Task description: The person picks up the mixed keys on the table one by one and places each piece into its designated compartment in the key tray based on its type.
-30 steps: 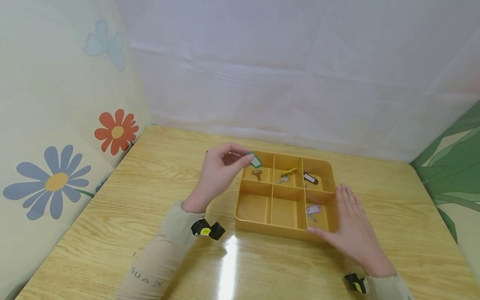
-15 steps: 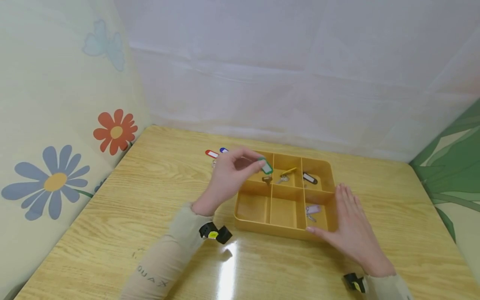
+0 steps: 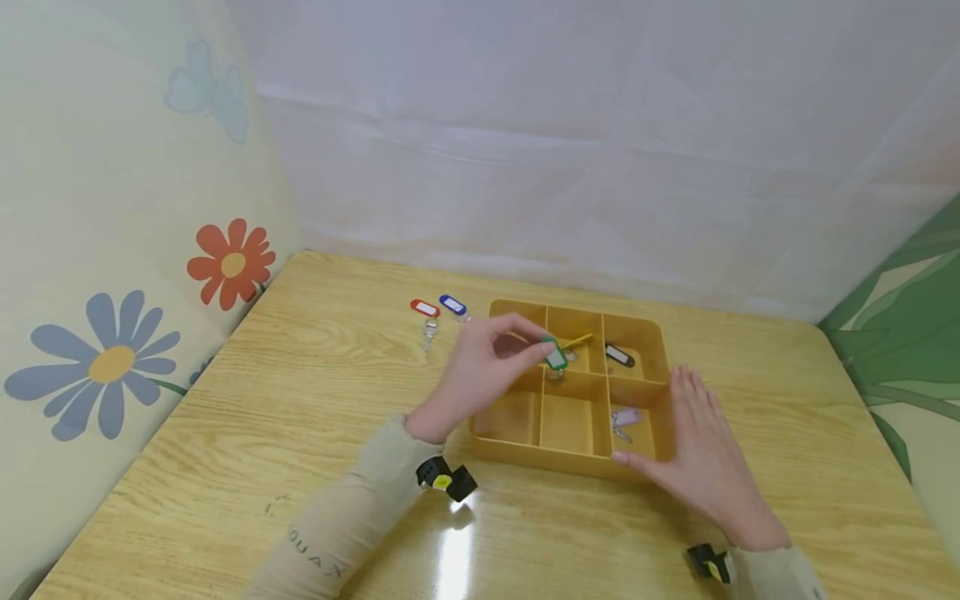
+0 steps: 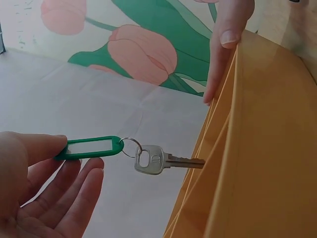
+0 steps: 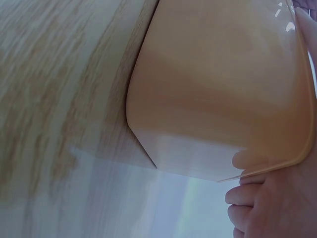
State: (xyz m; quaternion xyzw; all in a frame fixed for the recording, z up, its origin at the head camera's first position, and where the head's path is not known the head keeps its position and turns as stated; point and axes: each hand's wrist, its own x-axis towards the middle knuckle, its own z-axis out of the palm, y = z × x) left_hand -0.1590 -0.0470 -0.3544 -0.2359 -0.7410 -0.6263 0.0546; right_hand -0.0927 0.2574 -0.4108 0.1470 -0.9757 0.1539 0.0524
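Observation:
My left hand [image 3: 487, 362] pinches a green key tag [image 4: 91, 147] between thumb and fingertips. From the tag's ring hangs a silver key [image 4: 153, 159], its tip down among the dividers of the yellow organizer box [image 3: 540, 454]. In the head view the tag is above the box's middle column, near the cross divider. My right hand [image 3: 716, 458] rests on the box's right side and front right corner, fingers straight along the wall. Inside the box lie a yellow key tag [image 3: 577, 341] at back middle, a black one [image 3: 620, 356] at back right, and a lilac one [image 3: 626, 417] at front right.
Left of the box, on the wooden table [image 3: 300, 400], lie a red key tag [image 3: 425, 308] with a key and a blue key tag [image 3: 453, 305], its key partly hidden by my hand. A white cloth [image 3: 562, 167] hangs behind the table.
My left hand has moved right and toward the front with the green key tag, from the back left compartment to the middle column. Red and blue tags have come into view. The right hand stays.

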